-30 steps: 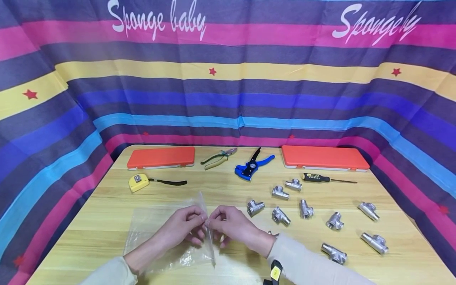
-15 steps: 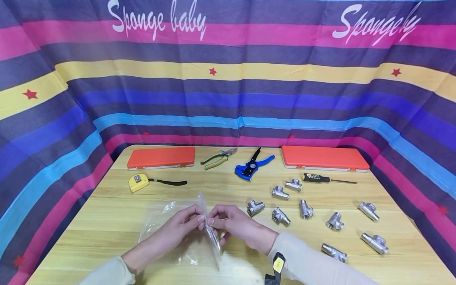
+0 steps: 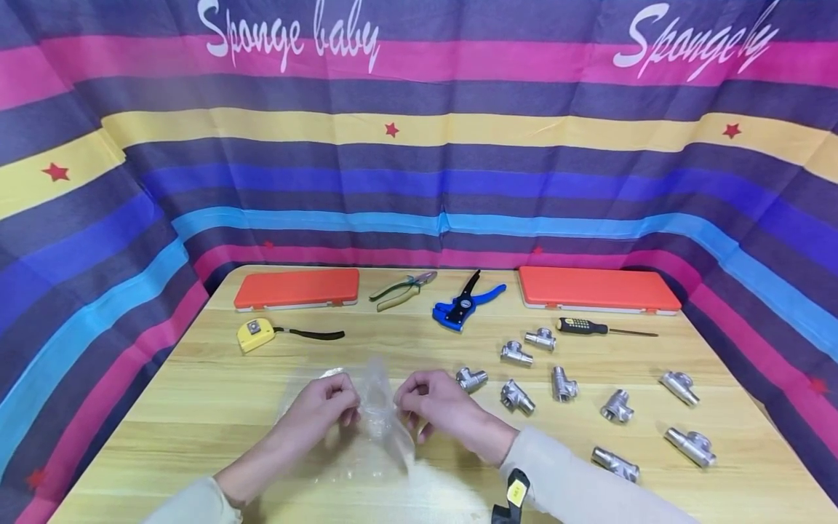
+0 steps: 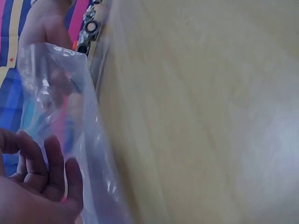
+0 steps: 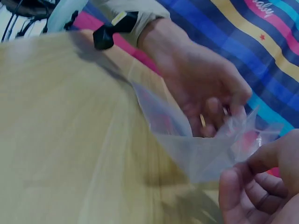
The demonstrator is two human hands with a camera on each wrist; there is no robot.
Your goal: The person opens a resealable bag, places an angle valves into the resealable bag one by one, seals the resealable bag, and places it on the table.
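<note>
A clear plastic bag (image 3: pixel 376 437) stands between both hands above the table, its mouth spread apart. My left hand (image 3: pixel 324 404) pinches one side of the mouth between thumb and forefinger. On the opposite side, my right hand (image 3: pixel 445 411) pinches the other edge. The left wrist view has the bag's film (image 4: pixel 91 158) running beside my loosely bent left fingers (image 4: pixel 55 163). From the right wrist, a gap shows between the bag's two walls (image 5: pixel 191 154). A metal tee fitting (image 3: pixel 471 379) lies just beyond the right hand.
Several more tee fittings (image 3: pixel 564 384) are scattered over the table's right side. Behind them lie a screwdriver (image 3: pixel 583 327), blue wire strippers (image 3: pixel 461 309) and pliers (image 3: pixel 402 290). A yellow tape measure (image 3: pixel 255 335) sits at left. Two orange-lidded cases (image 3: pixel 297 287) line the back edge.
Both hands were close together at the bag's edge. They have since moved apart, left hand leftward and right hand slightly rightward, and the bag's mouth has spread between them.
</note>
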